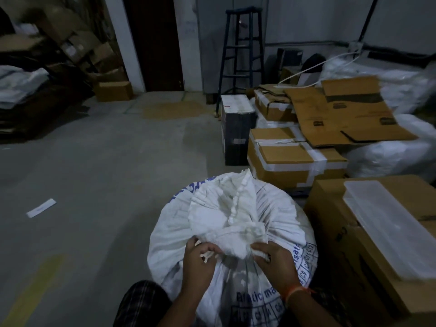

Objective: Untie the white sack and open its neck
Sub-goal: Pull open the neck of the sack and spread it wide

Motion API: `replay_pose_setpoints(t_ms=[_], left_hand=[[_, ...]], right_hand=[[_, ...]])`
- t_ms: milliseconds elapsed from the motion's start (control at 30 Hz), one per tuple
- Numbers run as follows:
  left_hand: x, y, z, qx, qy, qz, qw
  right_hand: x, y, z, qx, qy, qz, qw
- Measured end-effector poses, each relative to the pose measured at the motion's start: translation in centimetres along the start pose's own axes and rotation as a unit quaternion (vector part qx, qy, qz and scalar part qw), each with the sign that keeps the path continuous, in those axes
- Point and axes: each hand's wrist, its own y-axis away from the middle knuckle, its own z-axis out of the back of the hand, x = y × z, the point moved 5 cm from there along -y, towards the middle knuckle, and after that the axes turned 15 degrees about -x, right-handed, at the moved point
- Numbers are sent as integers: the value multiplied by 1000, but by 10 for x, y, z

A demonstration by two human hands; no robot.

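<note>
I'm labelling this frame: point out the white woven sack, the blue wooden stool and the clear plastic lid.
white woven sack [278, 204], head view, ribbed upper side
blue wooden stool [243, 11], head view, seat
clear plastic lid [387, 223], head view, top face

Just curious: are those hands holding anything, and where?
Yes. The left hand pinches the tie cord at the sack's gathered neck; the right hand grips the bunched neck cloth.

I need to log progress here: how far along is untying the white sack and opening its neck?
Done: nothing visibly finished; the white sack stands between the person's knees with its neck bunched closed. In hand: the left hand pinches the tie cord, and the right hand grips the gathered fabric. Left: freeing the tie and spreading the neck.
</note>
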Motion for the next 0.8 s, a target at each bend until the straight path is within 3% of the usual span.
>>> replay_pose_setpoints(t_ms=[233, 400, 467, 667, 800], left_hand=[[-10, -40, 33, -89, 168, 101, 977], [-4, -90, 5, 37, 107, 222, 968], [-7, -95, -5, 71, 102, 206, 971], [-41, -82, -21, 50, 163, 95, 981], [-56, -66, -33, 51, 198, 60, 977]], right_hand=[[-5, 0, -7, -3, -4, 17, 1000], [-8, -1, -8, -10, -3, 24, 1000], [-9, -1, -4, -15, -11, 22, 1000], [-3, 1, 18, -33, -75, -6, 997], [4, -9, 53, -128, -140, -29, 981]])
